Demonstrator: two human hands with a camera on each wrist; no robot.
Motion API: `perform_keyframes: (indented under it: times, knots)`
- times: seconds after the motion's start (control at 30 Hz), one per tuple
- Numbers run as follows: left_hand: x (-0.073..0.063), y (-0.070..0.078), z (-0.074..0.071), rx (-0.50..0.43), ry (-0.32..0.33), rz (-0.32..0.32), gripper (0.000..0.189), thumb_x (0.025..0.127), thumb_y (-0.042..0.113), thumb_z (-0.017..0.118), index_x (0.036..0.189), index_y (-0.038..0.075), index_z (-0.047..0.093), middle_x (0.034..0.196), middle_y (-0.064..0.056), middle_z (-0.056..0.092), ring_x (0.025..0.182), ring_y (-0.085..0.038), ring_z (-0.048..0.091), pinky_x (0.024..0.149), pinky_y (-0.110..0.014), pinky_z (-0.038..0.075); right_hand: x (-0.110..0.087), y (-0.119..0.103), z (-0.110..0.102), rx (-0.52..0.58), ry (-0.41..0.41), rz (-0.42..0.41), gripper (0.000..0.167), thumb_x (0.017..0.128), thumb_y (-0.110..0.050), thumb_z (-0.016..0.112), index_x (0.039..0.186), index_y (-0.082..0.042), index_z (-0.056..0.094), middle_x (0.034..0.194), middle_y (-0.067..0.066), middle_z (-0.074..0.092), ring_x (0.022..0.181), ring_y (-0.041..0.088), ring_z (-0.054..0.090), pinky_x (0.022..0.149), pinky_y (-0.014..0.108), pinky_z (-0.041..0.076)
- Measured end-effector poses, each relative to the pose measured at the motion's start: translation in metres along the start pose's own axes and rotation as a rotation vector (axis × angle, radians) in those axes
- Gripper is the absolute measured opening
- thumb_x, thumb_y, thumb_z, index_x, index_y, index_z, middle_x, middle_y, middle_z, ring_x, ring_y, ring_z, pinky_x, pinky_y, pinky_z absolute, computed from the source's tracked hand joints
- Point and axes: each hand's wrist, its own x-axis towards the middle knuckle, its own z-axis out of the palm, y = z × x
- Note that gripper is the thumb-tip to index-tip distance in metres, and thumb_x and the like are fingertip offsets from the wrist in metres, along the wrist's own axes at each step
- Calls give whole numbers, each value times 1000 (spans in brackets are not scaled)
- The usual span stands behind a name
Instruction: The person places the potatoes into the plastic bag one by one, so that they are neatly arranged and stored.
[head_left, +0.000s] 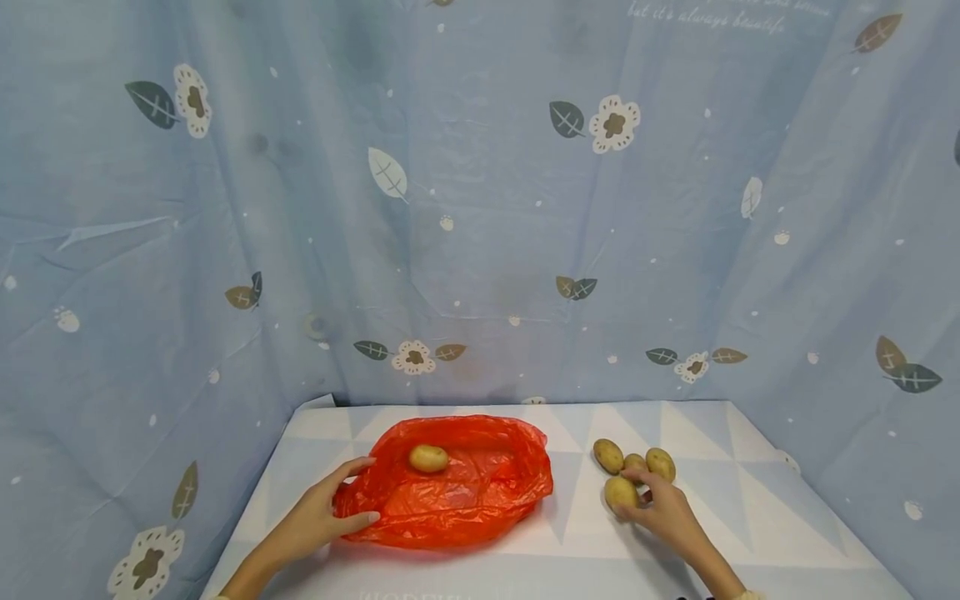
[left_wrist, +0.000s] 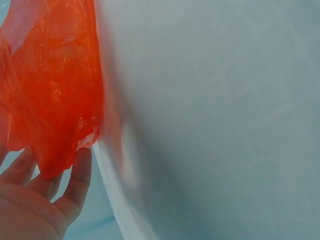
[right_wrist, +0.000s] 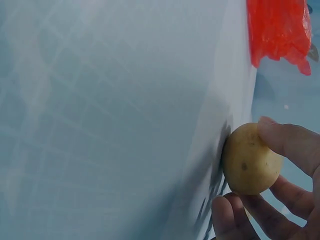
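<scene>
A red plastic bag (head_left: 457,487) lies with its mouth spread wide, and one potato (head_left: 428,458) rests inside. My left hand (head_left: 330,510) is at the bag's left end, thumb and fingers spread apart and touching the plastic. In the left wrist view, the fingertips of the left hand (left_wrist: 47,192) meet the hanging end of the bag (left_wrist: 55,85). To the right, my right hand (head_left: 660,504) holds a potato (head_left: 621,494) between thumb and fingers. The right wrist view shows the thumb of the right hand (right_wrist: 285,175) against this potato (right_wrist: 251,159), close to the tabletop.
Just behind the right hand lie more potatoes: one at left (head_left: 608,456), one at right (head_left: 661,465) and one partly hidden between them (head_left: 634,463). A white and pale-blue patterned cloth (head_left: 570,542) covers the table. Blue curtains (head_left: 480,250) with leaves and flowers hang behind and beside it.
</scene>
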Motion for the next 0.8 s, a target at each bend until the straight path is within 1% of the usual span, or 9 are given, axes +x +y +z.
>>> perform_keyframes:
  times: [0.2,0.37,0.53,0.63,0.8]
  knots:
    - [3,2,3,-1,3,-3,82,78,35,90,149,25,50,148,-13,50,114,-27,59,89,-46,60,-1,0,0,14,14,-2,62,74,-24,94,127,-5,68,120,13,72,81,14,63,70,30,53]
    - [3,2,4,9,-7,-5,83,78,35,90,149,24,49,148,-14,50,113,-28,59,87,-44,61,-2,3,3,48,26,5,58,75,-26,93,125,-9,70,114,9,73,79,12,62,69,26,53]
    - [3,2,5,10,-13,-4,82,79,35,90,149,25,49,149,-15,50,116,-30,59,88,-45,61,0,5,7,69,15,-10,58,74,-26,93,124,-8,69,112,8,73,81,13,63,71,26,53]
    - [3,2,5,14,-16,5,82,79,36,90,149,24,49,149,-15,50,118,-31,59,89,-46,60,1,4,8,60,14,8,60,73,-25,94,123,-6,68,113,8,72,82,13,64,72,27,53]
    - [4,3,5,22,-12,-2,83,79,38,90,149,23,49,149,-15,50,121,-32,58,90,-47,59,4,2,7,54,9,49,63,72,-30,95,122,-4,69,116,10,72,86,15,66,71,29,54]
